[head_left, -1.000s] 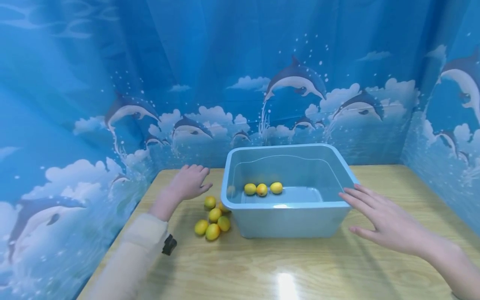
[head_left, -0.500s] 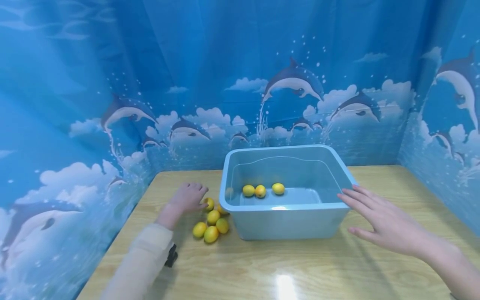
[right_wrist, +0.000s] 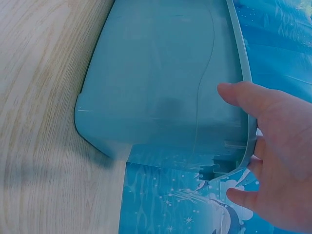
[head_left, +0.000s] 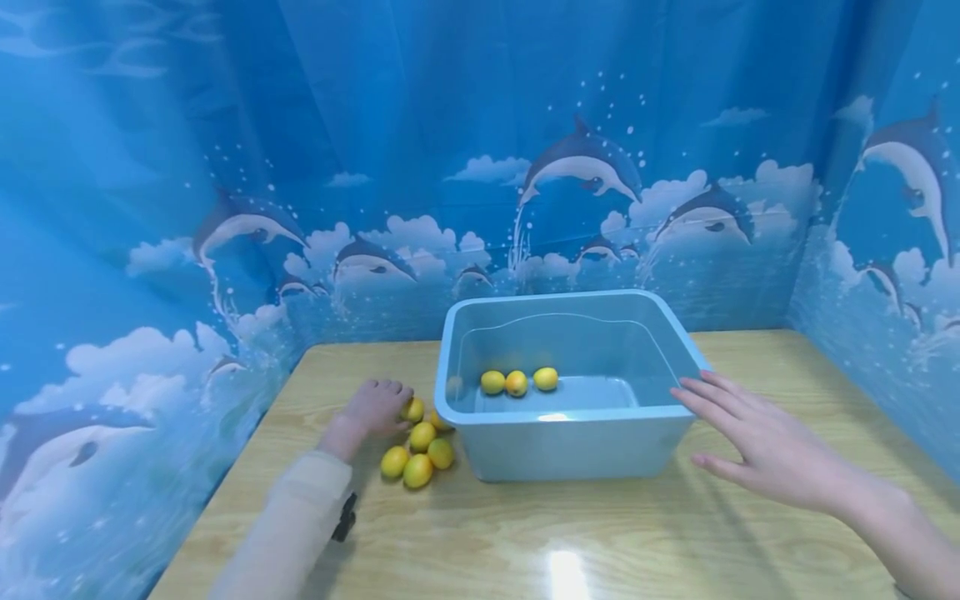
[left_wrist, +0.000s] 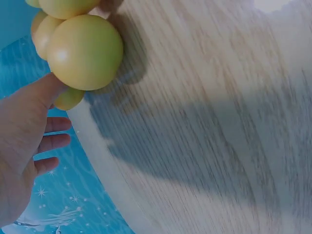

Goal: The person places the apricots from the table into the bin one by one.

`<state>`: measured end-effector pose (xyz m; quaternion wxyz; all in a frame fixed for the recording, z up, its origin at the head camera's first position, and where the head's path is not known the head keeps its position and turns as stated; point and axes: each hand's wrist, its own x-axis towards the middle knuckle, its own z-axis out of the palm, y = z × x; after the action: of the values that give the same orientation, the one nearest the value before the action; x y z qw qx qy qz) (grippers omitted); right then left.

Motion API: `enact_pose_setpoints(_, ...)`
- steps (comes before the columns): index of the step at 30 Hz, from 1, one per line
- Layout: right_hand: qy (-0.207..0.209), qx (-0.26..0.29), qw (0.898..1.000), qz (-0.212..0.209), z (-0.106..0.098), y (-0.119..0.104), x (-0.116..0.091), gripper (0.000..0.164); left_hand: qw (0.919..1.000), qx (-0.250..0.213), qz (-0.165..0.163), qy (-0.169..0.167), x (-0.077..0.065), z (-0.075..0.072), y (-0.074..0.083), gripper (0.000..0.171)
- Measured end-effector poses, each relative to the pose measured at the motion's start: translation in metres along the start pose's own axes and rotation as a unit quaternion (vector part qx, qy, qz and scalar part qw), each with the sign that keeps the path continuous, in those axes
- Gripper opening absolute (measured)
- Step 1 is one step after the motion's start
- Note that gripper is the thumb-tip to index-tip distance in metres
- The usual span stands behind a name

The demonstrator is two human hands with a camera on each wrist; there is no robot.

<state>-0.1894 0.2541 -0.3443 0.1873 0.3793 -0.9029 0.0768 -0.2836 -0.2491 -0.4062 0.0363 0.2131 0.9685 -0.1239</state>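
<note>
Six yellow fruits (head_left: 422,437) lay loose on the table (head_left: 465,542), between its left edge and the blue bin (head_left: 577,446); three more fruits (head_left: 492,382) sat inside the bin, left of its middle. Left hand (head_left: 372,407): at the loose fruit nearest the table's far edge (head_left: 412,409), three fingers apart; could not tell whether thumb and hidden index finger pinched it. Right hand (head_left: 768,446): fingers straight, slightly parted, tips at the bin's right rim.

Risks: close-packed round fruits, so a nudge from the left thumb could have rolled one toward the left edge. Off-centre contact could have let the fruit slip. Right hand seemed a light brace; a knock might have slid the bin.
</note>
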Motion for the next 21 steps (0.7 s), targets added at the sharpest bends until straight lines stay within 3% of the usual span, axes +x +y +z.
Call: enact_pose_setpoints(21,-0.001,-0.008,1.0,0.001,-0.0011,-0.0004,-0.0006,0.075,0.9999,0.008,-0.001,-0.014,0.0048,-0.0019,0.0072,0.043)
